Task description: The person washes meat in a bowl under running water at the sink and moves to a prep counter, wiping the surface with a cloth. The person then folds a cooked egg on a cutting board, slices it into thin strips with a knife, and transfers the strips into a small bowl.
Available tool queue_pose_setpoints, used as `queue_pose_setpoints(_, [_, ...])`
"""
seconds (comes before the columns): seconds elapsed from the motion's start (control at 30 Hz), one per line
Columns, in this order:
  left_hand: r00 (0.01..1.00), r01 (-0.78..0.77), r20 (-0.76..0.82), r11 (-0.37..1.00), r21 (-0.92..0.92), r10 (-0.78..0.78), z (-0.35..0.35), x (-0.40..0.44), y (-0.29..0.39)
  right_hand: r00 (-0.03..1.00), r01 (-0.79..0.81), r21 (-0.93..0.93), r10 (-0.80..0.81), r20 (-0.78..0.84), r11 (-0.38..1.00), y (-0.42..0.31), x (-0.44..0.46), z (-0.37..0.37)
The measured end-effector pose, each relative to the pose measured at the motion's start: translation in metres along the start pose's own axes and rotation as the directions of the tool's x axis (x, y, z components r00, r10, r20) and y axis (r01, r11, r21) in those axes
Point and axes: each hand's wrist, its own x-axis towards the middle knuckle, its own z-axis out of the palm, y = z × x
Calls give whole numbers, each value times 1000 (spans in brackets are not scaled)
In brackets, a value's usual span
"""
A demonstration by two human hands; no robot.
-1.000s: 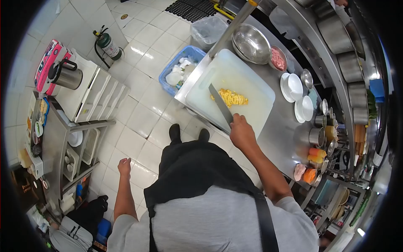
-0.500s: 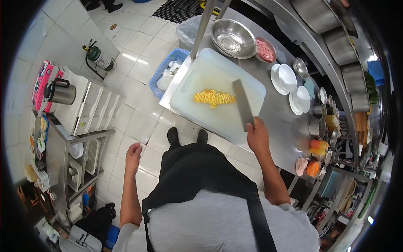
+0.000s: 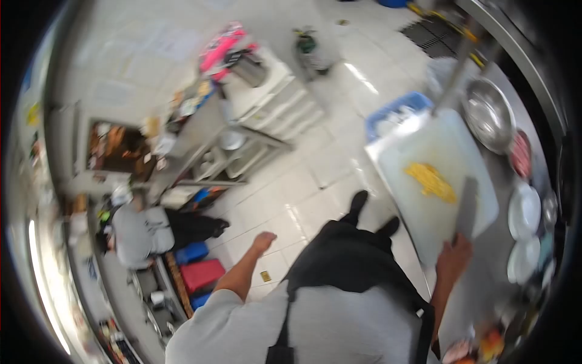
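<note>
My right hand (image 3: 454, 255) is wrapped round the handle of a wide-bladed knife (image 3: 467, 206), whose blade lies over the right part of a white cutting board (image 3: 403, 209). A strip of chopped yellow food (image 3: 430, 181) rests on the board, left of the blade and apart from it. My left hand (image 3: 264, 241) hangs over the tiled floor, away from the counter; motion blur hides how its fingers are held. A metal bowl (image 3: 488, 115) stands beyond the board, with a smaller bowl of pink meat (image 3: 520, 154) beside it.
White bowls (image 3: 524, 212) stand on the counter at the right. A blue bin (image 3: 397, 115) is by the board's far left corner. A drawer unit (image 3: 273, 100) and a fire extinguisher (image 3: 312, 54) stand farther off. Another person (image 3: 145, 233) is at the left.
The view has swung left, so the counter and board now appear farther right. From 1.0 s ago, the knife went from the left of the yellow food to its right. More of the other person shows.
</note>
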Motion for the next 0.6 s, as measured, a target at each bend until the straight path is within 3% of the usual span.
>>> queue_pose_setpoints(0.07, [976,208,-53,975,-78,-213,-4,-62,-28,998,62,0,-62,22,998,-11,7,-9])
queue_pose_setpoints(0.1, [906,405,-49,894,-194,-421,-2,-94,-17,995,96,7,-96,9,995,-16,11,-14])
queue_pose_setpoints(0.23, [786,609,47,760,-229,-616,35,-132,-51,978,208,63,-205,-40,976,-45,39,-32])
queue_pose_setpoints(0.27, [800,598,89,775,-206,-594,45,-129,-55,972,234,85,-229,-59,969,-54,44,-37])
queue_pose_setpoints(0.37, [839,533,223,834,-146,-497,57,-102,-13,936,350,125,-341,-91,928,-76,52,-47])
queue_pose_setpoints(0.43, [910,166,367,981,103,-192,44,-60,21,880,475,123,-468,-81,871,-92,58,-47])
queue_pose_setpoints(0.5, [939,-271,270,942,197,213,28,-14,41,873,468,223,-486,34,855,-131,50,-51])
queue_pose_setpoints(0.6, [958,-270,105,962,36,265,0,70,59,847,454,293,-510,152,841,-199,34,-32])
